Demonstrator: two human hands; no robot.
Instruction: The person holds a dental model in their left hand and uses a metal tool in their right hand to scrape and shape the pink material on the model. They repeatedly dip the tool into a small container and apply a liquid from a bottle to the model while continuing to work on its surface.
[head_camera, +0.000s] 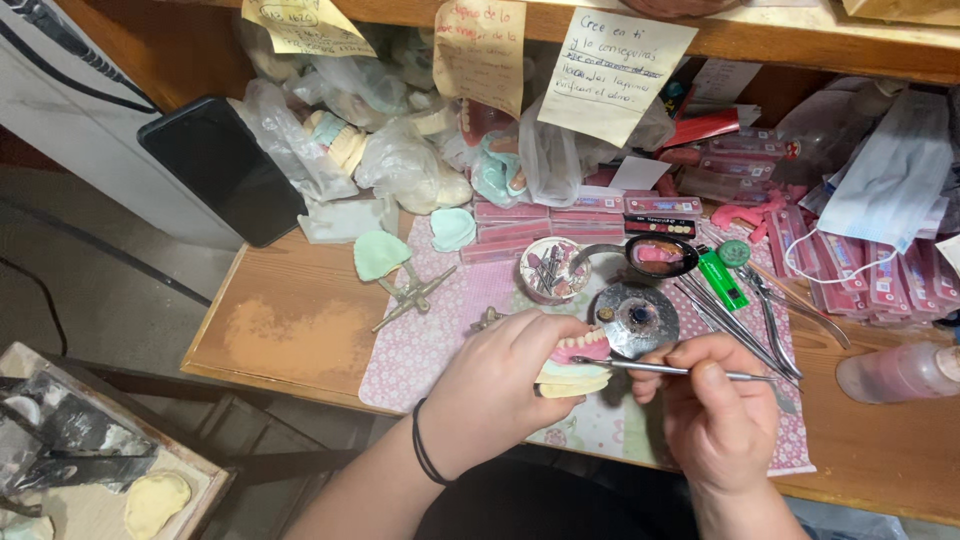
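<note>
My left hand (495, 385) grips a denture model (575, 365): pink wax gums with white teeth on a pale yellow plaster base. My right hand (715, 400) holds a thin metal wax tool (690, 372) like a pen, its tip touching the model's side just below the teeth. Both hands hover over a pink patterned mat (430, 340) on the wooden bench (290, 320). A black band circles my left wrist.
Just behind the hands sit a round metal burner (637, 318), a spoon of pink wax (655, 256), a small dish of tools (548, 268), a green lighter (722, 280) and pliers (775, 320). Bagged plaster casts, tooth cards, a black phone (222, 168) and a bottle (900, 372) crowd the back and right.
</note>
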